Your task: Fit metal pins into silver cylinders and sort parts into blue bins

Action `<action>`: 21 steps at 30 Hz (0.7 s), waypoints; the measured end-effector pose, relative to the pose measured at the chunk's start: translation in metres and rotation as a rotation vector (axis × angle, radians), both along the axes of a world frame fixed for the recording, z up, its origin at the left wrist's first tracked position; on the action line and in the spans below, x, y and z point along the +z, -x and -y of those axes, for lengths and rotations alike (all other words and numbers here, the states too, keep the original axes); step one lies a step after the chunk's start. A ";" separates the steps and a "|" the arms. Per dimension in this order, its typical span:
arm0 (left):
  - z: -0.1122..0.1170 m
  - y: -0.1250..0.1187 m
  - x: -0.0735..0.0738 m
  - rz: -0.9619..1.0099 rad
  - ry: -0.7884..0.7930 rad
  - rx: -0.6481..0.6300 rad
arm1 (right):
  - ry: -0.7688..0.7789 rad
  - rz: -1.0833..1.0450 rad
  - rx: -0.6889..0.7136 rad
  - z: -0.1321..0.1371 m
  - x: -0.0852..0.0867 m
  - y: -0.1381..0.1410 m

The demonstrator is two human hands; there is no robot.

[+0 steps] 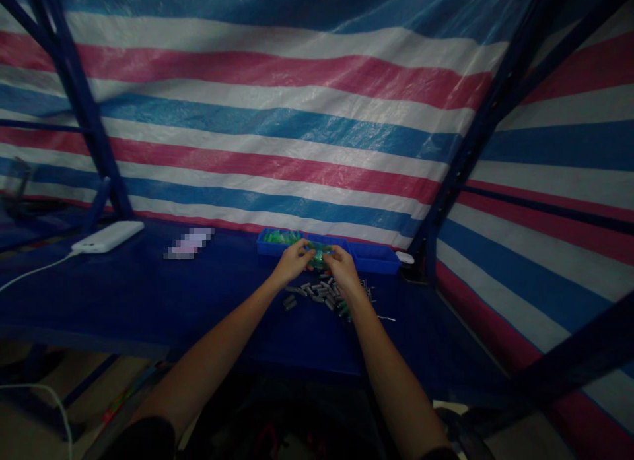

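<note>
Both hands meet over the table, in front of the blue bins. My left hand (292, 262) is closed on the left side of a small green translucent plastic piece (319, 254). From the right, my right hand (341, 265) grips the same piece between thumb and fingers. Its exact kind is too small and dim to tell. Just below the hands lies a loose pile of small grey metal cylinders (324, 292), partly hidden by my right wrist. A few green pieces (343, 309) lie at the pile's near right side.
A blue bin (267, 249) with green pieces stands behind my left hand; another blue bin (376, 262) is to the right. A white power bank (109, 237) with a cable and a pixelated flat object (189, 243) lie left on the blue table (148, 295). Blue frame posts flank the table.
</note>
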State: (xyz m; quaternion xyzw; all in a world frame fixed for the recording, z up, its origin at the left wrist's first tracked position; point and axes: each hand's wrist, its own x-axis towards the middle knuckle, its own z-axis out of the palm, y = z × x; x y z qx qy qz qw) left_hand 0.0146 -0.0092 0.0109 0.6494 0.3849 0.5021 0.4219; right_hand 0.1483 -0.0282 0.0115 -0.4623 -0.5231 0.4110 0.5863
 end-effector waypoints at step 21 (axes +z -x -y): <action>-0.001 0.003 0.004 0.132 0.250 -0.071 | 0.011 -0.091 0.008 -0.001 0.001 0.002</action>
